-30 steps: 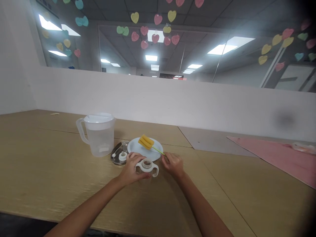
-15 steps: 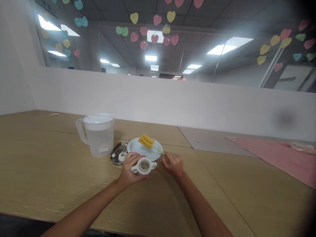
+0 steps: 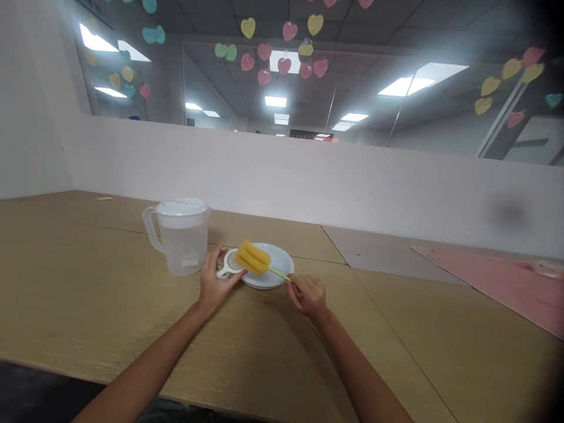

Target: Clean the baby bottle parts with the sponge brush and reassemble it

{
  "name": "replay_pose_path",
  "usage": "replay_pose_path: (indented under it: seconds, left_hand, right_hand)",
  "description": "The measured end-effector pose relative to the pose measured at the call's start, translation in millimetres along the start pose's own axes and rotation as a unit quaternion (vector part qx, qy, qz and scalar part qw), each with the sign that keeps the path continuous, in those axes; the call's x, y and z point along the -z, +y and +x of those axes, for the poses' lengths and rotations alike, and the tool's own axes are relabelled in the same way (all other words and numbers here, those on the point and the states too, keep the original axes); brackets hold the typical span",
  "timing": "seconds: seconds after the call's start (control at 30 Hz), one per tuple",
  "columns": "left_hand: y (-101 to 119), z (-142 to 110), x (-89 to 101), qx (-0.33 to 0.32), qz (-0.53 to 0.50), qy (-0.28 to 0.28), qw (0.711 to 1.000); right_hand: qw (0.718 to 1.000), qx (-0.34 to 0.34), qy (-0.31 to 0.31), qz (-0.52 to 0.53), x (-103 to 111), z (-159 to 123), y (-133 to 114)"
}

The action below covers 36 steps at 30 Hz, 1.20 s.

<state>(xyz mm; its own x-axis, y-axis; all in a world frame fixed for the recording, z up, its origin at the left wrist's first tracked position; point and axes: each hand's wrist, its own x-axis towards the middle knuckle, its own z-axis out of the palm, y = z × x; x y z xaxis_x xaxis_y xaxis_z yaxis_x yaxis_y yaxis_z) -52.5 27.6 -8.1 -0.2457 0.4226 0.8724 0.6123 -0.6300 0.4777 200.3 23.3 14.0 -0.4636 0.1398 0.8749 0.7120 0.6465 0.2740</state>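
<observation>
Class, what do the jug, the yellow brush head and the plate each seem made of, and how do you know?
Jug: probably plastic, frosted; its walls are cloudy and translucent.
Yellow brush head: likely foam sponge, matte; its thick lobes look soft.
Plate: smooth and pale, with faint sheen; ceramic or plastic, unclear.

Passable along near edge of tan table (image 3: 74,305), at left; blocked toward far edge by lidded translucent plastic pitcher (image 3: 184,244) and green-handled yellow sponge brush (image 3: 252,257).

Light panels (image 3: 434,72) glare hazily in glass (image 3: 361,76); soft shadows across surface (image 3: 132,299); blurred grey smudge (image 3: 509,211) at right; right-hand corners darkened.
</observation>
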Motion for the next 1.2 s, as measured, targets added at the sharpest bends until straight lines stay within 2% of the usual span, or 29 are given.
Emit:
replay_pose_path:
  seconds: [0.27,0.43,0.57,0.77,0.9,1.1,1.2]
  left_hand:
    - [-16.8,9.1,13.1,-0.160,0.120,-0.038,0.979]
    - [-21.3,15.6,18.0,-0.279,0.173,-0.067,0.942]
    - [-11.4,18.6,15.2,-0.339,0.168,-0.088,0.921]
    - [6.5,11.9,3.4,-0.340,0.152,-0.078,0.925]
    - [7.7,10.9,-0.7,-0.361,0.138,-0.128,0.913]
    - [0.6,36.5,5.4,-0.333,0.187,-0.099,0.919]
    - [-0.9,51.2,3.5,-0.318,0.203,-0.126,0.917]
  right_hand:
    - [0.997,0.076,-0.003,-0.021,2.1,5.2,11.3]
    - [0.996,0.076,-0.015,-0.034,5.9,10.4,10.8]
    - [0.996,0.058,-0.026,-0.056,3.0,12.3,2.3]
    - [0.995,0.051,-0.013,-0.086,-3.1,11.6,-12.1]
    - [0.995,0.057,-0.022,-0.083,-3.0,12.3,-15.6]
    - [0.995,0.024,-0.007,-0.100,0.5,13.2,-4.5]
    - [0.993,0.008,-0.012,-0.114,3.1,8.7,7.8]
